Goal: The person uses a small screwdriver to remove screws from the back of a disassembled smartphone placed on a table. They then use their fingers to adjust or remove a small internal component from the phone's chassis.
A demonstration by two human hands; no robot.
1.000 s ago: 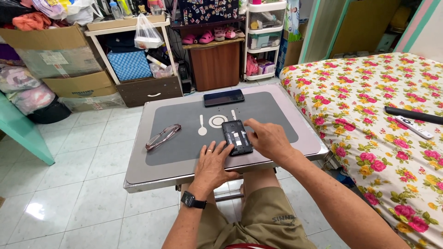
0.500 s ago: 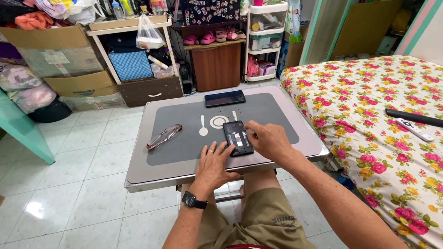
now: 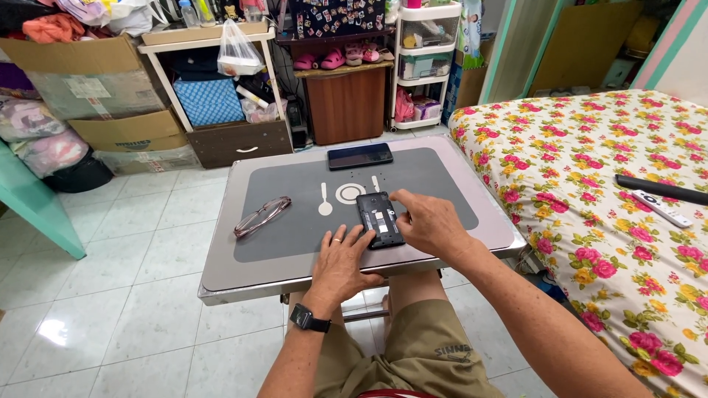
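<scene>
Two hands on one opened black phone (image 3: 380, 219) at table (image 3: 221, 273) centre, long axis twelve-to-six: left hand (image 3: 343, 258) flat, unclenched, at seven o'clock; right hand (image 3: 428, 225) nearer, fingertips pinching its three-o'clock edge.

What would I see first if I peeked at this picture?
Two hands in the middle of a small grey table: the left hand and right hand both touch a black opened phone lying flat. Reading glasses lie to the left, and a flowery bed cover fills the right side.
</scene>
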